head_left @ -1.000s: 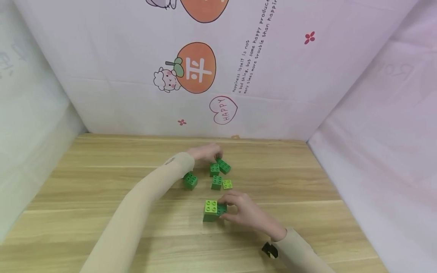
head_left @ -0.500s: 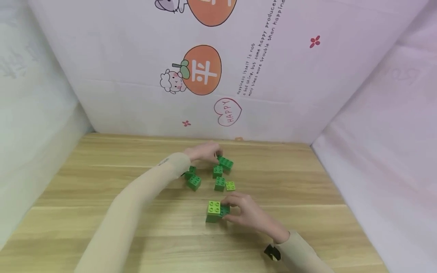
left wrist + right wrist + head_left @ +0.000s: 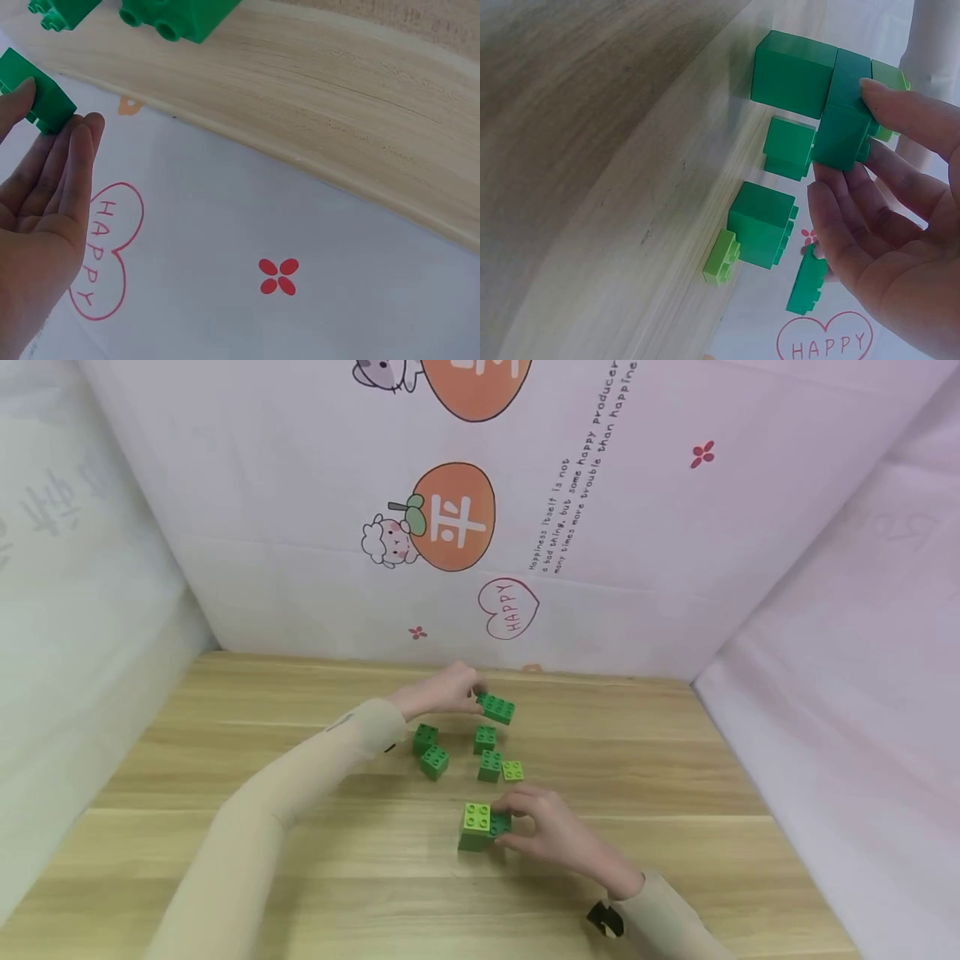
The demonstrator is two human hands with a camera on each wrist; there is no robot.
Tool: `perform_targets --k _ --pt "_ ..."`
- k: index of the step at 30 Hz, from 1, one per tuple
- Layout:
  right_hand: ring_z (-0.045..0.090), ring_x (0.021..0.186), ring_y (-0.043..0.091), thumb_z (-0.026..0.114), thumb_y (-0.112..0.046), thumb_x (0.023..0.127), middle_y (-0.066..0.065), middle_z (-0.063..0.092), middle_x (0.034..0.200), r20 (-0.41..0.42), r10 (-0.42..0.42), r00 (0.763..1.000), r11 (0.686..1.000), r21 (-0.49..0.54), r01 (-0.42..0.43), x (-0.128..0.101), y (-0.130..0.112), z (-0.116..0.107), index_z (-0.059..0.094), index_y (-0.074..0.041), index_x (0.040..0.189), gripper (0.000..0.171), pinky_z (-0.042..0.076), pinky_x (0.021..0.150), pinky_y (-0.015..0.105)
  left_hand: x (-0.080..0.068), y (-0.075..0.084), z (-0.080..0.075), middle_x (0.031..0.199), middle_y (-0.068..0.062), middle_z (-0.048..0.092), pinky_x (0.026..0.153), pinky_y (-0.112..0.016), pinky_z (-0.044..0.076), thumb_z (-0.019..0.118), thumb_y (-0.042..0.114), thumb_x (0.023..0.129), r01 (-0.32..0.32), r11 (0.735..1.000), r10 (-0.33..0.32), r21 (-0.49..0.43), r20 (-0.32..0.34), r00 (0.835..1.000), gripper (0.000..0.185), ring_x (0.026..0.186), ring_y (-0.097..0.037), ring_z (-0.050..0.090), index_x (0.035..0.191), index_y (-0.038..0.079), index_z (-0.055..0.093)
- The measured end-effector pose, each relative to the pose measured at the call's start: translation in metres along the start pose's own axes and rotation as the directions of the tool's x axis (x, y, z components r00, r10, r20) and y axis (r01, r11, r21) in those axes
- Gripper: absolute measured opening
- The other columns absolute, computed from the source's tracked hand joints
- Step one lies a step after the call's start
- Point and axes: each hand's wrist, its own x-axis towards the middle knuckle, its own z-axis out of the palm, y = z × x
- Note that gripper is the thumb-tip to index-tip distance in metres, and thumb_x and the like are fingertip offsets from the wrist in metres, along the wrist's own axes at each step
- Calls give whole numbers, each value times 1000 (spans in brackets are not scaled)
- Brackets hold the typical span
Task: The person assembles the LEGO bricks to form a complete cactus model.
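Left hand: the left hand (image 3: 442, 692) reaches to the far side of the wooden table (image 3: 225, 827) and pinches the long dark green brick (image 3: 497, 707) by its near end between thumb and fingertips; the left wrist view shows the fingers (image 3: 52, 161) lying nearly straight against that brick (image 3: 34, 101), so the hold looks light, likely just enough to lift it.
Long brick: it appears raised slightly off the table, tilted, just beyond the loose pieces.
Right hand: the right hand (image 3: 551, 831) grips the small stack (image 3: 480, 825), thumb and fingers curled round the dark green brick (image 3: 844, 127) that sits beside the light green top brick (image 3: 476, 817); the grip seems meant to steady the stack on the table.
Loose bricks: two dark green bricks (image 3: 430, 752) lie near the left forearm, two more (image 3: 487, 752) in the middle, and a small light green brick (image 3: 513, 770) just beside them, all between the two hands.
Backdrop: a white cloth (image 3: 600, 527) with an orange fruit print and a "HAPPY" heart (image 3: 508, 608).
Change: the long brick has moved away from the middle bricks, which it lay against one second ago; the right hand keeps its hold on the stack.
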Motion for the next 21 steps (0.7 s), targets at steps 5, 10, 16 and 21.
perform_targets --k 5,10,16,21 --pt "69 98 15 81 -11 79 5 72 110 -6 -6 1000 1000 -2 6 1 -1 0 70 -7 110 33 61 86 28 -17 3 -2 112 -9 75 85 -28 60 74 20 88 4 1000 -4 1 -63 998 27 97 -20 70 112 6 72" --pt "69 98 16 80 -11 79 6 72 111 -2 -14 1000 1000 -2 14 2 -3 1 70 -6 110 33 62 86 30 -41 9 -6 113 -12 74 83 -27 61 74 19 88 25 999 -29 -40 -107 994 29 95 -22 71 113 5 71" --pt "69 98 16 80 -11 79 6 73 110 -3 -6 1000 1000 -15 6 3 -5 0 70 -7 110 33 61 86 28 -67 12 -8 110 -15 75 78 -26 62 76 17 86 -9 997 -4 -81 -161 987 30 89 -23 72 110 1 71" --pt "68 97 16 80 -11 79 5 72 110 -4 -3 1000 1000 -15 3 4 -7 0 70 -7 110 33 61 86 28 -83 12 -4 104 -15 75 75 -25 62 77 16 85 -15 994 -7 -112 -193 981 29 85 -21 72 108 0 71"
